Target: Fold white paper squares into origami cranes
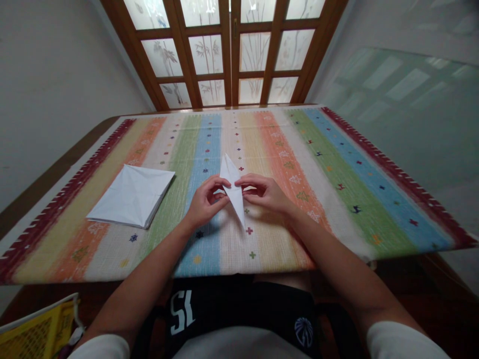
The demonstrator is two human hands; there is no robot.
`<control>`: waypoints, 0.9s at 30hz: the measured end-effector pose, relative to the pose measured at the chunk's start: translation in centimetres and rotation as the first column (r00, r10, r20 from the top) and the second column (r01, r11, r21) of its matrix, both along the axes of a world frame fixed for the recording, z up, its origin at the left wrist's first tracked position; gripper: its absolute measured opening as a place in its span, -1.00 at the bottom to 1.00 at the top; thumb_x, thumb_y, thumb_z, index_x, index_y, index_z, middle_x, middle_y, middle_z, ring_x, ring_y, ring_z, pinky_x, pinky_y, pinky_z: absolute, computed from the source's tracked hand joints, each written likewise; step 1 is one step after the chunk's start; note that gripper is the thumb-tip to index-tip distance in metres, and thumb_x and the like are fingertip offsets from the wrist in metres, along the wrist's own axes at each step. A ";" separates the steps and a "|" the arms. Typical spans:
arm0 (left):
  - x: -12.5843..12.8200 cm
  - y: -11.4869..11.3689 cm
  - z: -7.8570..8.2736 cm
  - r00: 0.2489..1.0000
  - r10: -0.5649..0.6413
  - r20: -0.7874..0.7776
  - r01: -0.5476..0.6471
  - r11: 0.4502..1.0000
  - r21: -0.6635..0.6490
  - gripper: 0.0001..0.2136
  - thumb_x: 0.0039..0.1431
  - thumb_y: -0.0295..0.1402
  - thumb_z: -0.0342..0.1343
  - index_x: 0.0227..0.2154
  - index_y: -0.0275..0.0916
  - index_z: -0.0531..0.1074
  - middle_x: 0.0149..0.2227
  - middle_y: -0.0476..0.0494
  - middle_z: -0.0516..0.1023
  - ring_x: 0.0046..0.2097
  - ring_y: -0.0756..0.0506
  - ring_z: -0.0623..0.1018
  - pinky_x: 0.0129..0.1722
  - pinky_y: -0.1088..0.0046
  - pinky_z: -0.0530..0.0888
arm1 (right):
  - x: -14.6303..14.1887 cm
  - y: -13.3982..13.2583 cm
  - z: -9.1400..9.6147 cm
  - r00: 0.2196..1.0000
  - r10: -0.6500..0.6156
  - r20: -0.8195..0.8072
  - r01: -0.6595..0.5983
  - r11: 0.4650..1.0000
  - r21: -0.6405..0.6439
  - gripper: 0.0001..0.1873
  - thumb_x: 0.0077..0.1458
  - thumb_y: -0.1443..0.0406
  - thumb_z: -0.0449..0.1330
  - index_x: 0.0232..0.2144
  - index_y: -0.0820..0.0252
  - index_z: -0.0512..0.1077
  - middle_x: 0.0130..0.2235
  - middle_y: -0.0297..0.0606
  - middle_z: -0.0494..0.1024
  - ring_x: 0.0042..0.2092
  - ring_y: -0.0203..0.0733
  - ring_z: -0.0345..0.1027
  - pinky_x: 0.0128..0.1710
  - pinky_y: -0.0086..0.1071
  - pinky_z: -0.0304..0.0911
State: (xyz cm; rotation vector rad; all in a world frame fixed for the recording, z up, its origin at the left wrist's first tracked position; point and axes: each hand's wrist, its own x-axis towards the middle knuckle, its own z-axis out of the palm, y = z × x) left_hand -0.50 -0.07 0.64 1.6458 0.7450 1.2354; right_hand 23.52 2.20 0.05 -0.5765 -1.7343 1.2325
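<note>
"So, where's the paper (235, 193)?"

"Right between the two hands, over the striped cloth (329, 184)."

"Which way does it point?"

"It's long and thin, with a sharp tip at each end. One tip points at the doors (228, 60) and leans a bit left. The other points back to the near edge of the cloth and leans a bit right."

"Which hand is nearer?"

"They both touch it! The left hand (204, 203) has the left side, and the right hand (268, 193) has the right side."

"How's the grip?"

"Small on both sides. Each hand pinches near the middle with finger and thumb, so both tips stick out. I can't tell how hard they press."

"Does the near tip touch the cloth?"

"I can't tell from here."

"And that white pile (129, 194)?"

"It lies flat on the cloth, off to the left, well apart from the paper. The left hand is nearer to it, but isn't touching it."
</note>
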 end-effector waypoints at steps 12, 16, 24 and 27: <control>-0.1 -0.2 -0.2 0.999 -0.033 -0.017 0.034 0.999 0.010 -0.69 0.21 -0.16 0.46 -0.12 -0.23 0.59 0.00 -0.22 0.49 -0.10 -0.07 0.61 -0.17 0.49 0.63 | -0.7 -0.1 0.3 0.986 -0.165 -0.001 0.165 0.985 0.043 -0.63 0.17 -0.09 0.46 -0.33 0.06 0.71 -0.22 -0.18 0.69 -0.15 -0.12 0.60 -0.18 -0.28 0.56; 0.4 0.0 -0.6 0.992 0.106 -0.061 -0.106 0.994 0.004 -0.73 0.26 -0.14 0.41 -0.21 -0.24 0.58 -0.12 -0.15 0.57 -0.20 -0.02 0.63 -0.14 0.47 0.64 | -1.7 -0.8 0.2 0.968 -0.251 0.006 0.251 0.967 -0.036 -0.56 0.16 -0.12 0.44 -0.32 0.11 0.60 -0.26 -0.22 0.63 -0.26 -0.18 0.54 -0.28 -0.34 0.51; 1.2 -0.2 -1.0 0.978 0.206 -0.041 -0.205 0.978 0.023 -0.74 0.24 -0.21 0.42 -0.24 -0.18 0.46 -0.28 0.01 0.53 -0.29 0.00 0.62 -0.26 0.51 0.66 | -3.0 -0.9 -0.4 0.954 -0.294 -0.060 0.274 0.936 -0.222 -0.47 -0.02 0.01 0.56 -0.14 0.05 0.45 -0.33 -0.39 0.54 -0.30 -0.23 0.49 -0.34 -0.41 0.46; 1.3 -0.2 -0.8 0.965 0.230 -0.124 -0.218 0.971 0.102 -0.81 0.30 -0.23 0.36 -0.31 -0.22 0.53 -0.18 -0.11 0.60 -0.24 -0.01 0.64 -0.21 0.49 0.67 | -3.1 -0.7 -0.4 0.948 -0.314 -0.049 0.300 0.934 -0.195 -0.56 -0.01 0.01 0.55 -0.25 0.09 0.49 -0.31 -0.33 0.57 -0.30 -0.23 0.48 -0.28 -0.36 0.47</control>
